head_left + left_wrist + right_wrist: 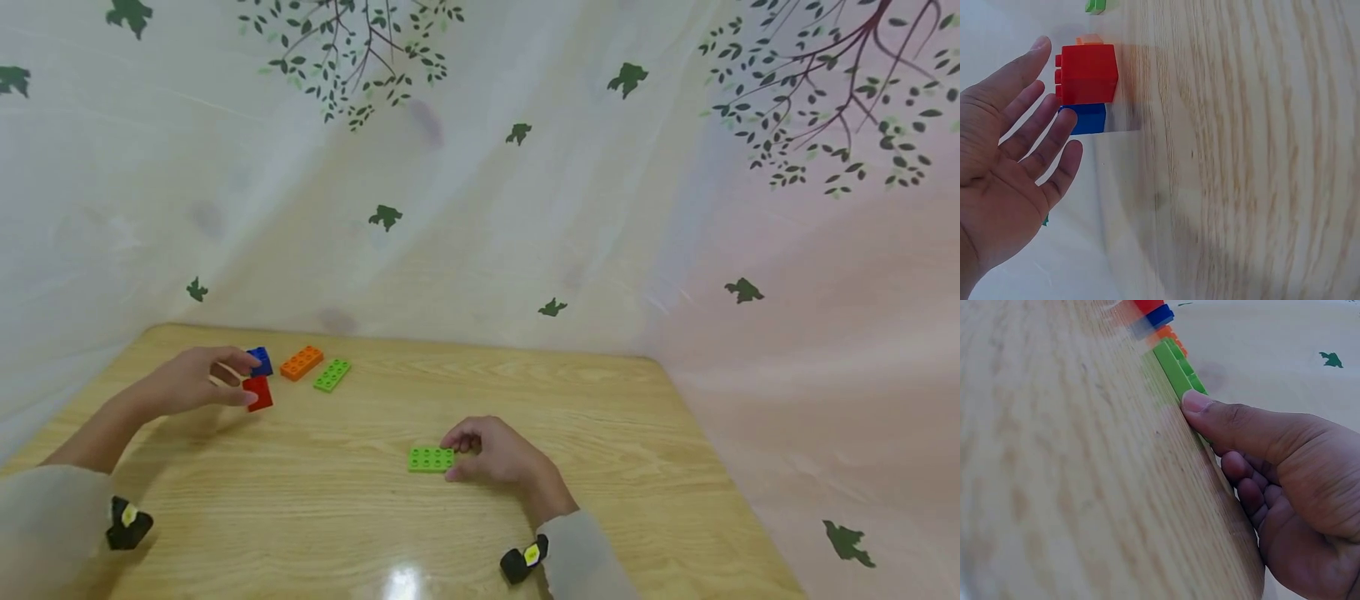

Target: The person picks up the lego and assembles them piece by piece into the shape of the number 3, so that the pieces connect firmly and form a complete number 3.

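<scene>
A light-green flat building brick [431, 460] with two rows of studs lies on the table, its long side running left to right. My right hand [498, 454] pinches its right end, index finger at the far edge and thumb at the near one. In the right wrist view the thumb presses the side of the green brick [1174, 370]. At the far left, my left hand [198, 382] is spread around a red brick [258, 393], fingers loosely bent. The left wrist view shows the thumb apart from the red brick [1089, 74] and fingertips overlapping a blue brick [260, 362] behind it.
An orange brick [302, 363] and a second light-green brick [332, 376] lie right of the blue one, near the table's back edge. The wooden table [585, 433] meets a pale hanging cloth [465, 250] printed with leaves and branches.
</scene>
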Tool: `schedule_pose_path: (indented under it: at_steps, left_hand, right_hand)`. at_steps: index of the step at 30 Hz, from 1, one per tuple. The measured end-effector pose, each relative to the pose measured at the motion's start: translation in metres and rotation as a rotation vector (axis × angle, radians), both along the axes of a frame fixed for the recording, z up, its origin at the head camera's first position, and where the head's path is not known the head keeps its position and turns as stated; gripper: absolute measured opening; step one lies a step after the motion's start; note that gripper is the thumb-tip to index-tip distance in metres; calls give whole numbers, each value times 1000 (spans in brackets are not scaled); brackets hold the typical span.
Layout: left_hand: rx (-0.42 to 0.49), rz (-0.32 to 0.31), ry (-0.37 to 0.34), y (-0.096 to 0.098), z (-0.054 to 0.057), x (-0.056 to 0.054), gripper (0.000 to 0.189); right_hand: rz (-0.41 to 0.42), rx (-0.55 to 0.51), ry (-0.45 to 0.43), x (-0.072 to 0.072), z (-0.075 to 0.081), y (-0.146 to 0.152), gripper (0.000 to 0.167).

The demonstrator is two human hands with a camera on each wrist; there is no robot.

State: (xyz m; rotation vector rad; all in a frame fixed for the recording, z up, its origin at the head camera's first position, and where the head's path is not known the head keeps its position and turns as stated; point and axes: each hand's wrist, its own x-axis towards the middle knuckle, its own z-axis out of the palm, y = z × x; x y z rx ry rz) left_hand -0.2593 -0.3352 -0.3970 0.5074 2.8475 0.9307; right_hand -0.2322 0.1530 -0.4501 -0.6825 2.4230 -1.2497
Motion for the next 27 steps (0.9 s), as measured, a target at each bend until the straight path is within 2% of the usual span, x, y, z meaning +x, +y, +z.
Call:
schedule_pose_path:
  at_steps: [17, 27]
  left_hand:
    - [7, 32, -75, -6, -20, -7, 62]
    - [1, 38, -60, -4, -21, -8, 59]
  right_hand:
    - [28, 6, 10, -2, -2, 0, 32]
    - [49, 11, 37, -3, -1, 4, 32]
